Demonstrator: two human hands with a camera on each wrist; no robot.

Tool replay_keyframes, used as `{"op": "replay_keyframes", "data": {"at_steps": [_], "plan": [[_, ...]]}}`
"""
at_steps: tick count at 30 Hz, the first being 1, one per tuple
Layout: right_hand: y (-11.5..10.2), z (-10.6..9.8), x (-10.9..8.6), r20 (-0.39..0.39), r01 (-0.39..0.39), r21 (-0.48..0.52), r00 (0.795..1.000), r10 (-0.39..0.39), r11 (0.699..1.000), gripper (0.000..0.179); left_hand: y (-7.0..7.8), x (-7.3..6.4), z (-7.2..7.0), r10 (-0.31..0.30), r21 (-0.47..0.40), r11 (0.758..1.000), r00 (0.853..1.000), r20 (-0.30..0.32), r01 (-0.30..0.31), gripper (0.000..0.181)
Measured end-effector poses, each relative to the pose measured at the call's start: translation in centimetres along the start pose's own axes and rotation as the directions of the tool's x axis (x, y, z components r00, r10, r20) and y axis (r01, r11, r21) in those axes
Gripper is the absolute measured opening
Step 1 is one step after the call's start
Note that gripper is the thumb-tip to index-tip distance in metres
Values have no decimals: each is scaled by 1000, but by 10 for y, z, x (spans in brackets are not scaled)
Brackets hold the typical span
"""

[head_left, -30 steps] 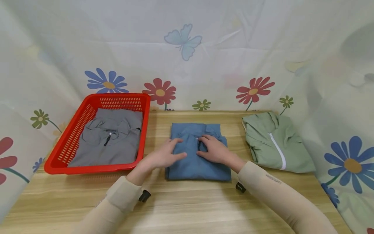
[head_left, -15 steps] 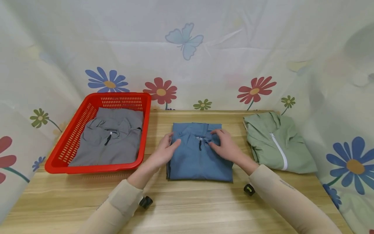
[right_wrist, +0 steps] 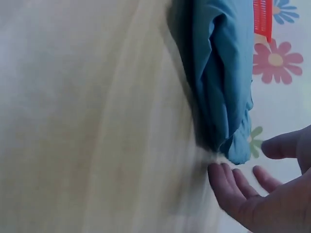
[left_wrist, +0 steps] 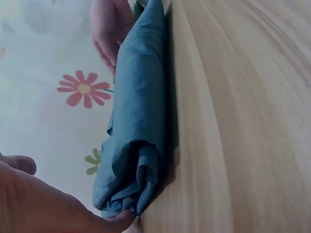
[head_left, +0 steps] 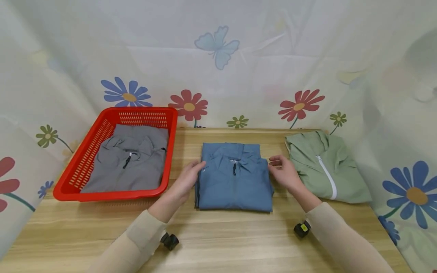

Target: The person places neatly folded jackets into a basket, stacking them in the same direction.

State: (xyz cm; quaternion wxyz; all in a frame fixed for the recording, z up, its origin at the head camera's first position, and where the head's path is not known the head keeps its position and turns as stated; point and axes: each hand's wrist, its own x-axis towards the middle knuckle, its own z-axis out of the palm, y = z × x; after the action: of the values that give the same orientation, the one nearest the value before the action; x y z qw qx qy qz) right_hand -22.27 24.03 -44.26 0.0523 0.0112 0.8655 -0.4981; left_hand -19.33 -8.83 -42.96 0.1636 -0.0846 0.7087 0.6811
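A folded blue zip jacket [head_left: 235, 189] lies on the table with its collar and black zip pull facing up. My left hand [head_left: 186, 178] is at its left side, thumb near the upper edge. In the left wrist view a fingertip of that hand [left_wrist: 53, 206] meets the lower corner of the jacket's folded layers [left_wrist: 141, 92]. My right hand [head_left: 285, 174] is just off the right side, fingers loosely bent. The right wrist view shows its thumb and fingers [right_wrist: 267, 201] spread apart around the jacket's end [right_wrist: 226, 77], with nothing between them.
To the left stands a red plastic basket [head_left: 172, 151] holding a folded grey jacket [head_left: 140, 170]. A folded green jacket with a white zip [head_left: 331, 163] lies on the right. Behind the wooden table [head_left: 232, 242] hangs a flower-printed white curtain [head_left: 259, 87].
Both hands have moved outward from the top of the blue jacket to its two sides, the right one farther. The collar and zip pull are uncovered. The jacket keeps its place.
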Motion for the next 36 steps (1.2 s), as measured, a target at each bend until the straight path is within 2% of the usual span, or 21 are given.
{"op": "replay_keyframes", "data": {"at_steps": [5, 8, 15, 21, 25, 32, 36], "plan": [[6, -6, 0, 81, -114, 120, 991, 105, 986, 43, 1, 3, 1, -23, -39, 999, 1000, -4, 22, 78], [6, -8, 1, 114, -138, 123, 986, 124, 983, 39, 2, 5, 1, -35, -67, 997, 999, 3, 36, 75], [4, -1, -1, 105, -115, 57, 989, 108, 992, 38, 6, 12, 3, -74, -104, 992, 997, 20, 76, 68], [1, 9, -1, 76, -82, -29, 994, 84, 996, 38, 5, 17, 3, -91, -111, 989, 995, 28, 93, 73], [-4, 12, -1, 84, -73, -41, 994, 76, 997, 41, 4, 19, 2, -85, -109, 990, 996, 39, 89, 76], [-8, 18, -2, 105, -74, 56, 992, 68, 996, 42, -1, 19, -2, -79, -122, 989, 996, 50, 85, 76], [-3, 18, -1, 142, -133, 155, 984, 111, 979, 43, -6, 19, -4, -67, -110, 991, 997, 45, 71, 72]]}}
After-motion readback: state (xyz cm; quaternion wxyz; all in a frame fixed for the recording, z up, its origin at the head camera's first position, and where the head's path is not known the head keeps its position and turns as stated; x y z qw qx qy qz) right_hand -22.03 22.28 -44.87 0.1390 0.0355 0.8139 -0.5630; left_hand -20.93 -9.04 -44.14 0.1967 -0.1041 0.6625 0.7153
